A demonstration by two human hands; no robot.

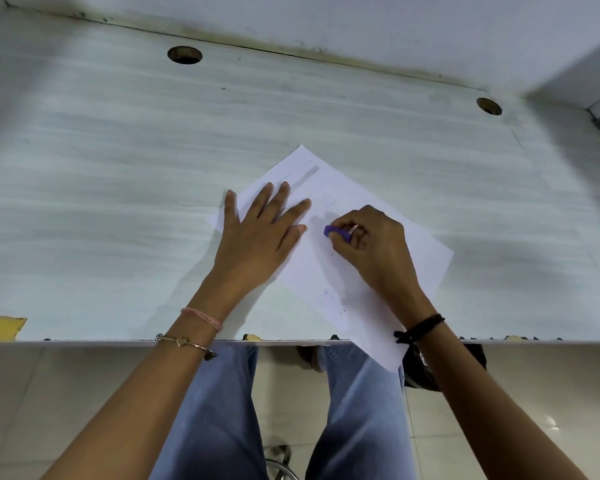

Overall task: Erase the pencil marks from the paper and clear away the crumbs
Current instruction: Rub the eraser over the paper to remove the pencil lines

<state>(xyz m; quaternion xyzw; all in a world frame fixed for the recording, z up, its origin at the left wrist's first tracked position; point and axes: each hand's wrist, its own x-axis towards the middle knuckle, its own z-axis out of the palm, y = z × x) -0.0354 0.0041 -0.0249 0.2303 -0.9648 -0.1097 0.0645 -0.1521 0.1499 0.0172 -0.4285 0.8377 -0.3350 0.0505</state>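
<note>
A white sheet of paper [426,251] lies turned at an angle on the pale desk [118,188], its near corner hanging over the front edge. A grey pencil band [307,176] marks its far part, with fainter lines beside it. My left hand [257,237] lies flat on the sheet's left side, fingers spread. My right hand [371,244] pinches a purple eraser [336,233] whose tip touches the paper's middle. Small dark purple crumbs [333,299] dot the sheet nearer to me.
Two round cable holes [184,55] [489,106] sit at the back of the desk, near the wall. The front edge is chipped, with a yellow patch [2,328] at the left. Below it are my jeans-clad legs [222,410] and tiled floor.
</note>
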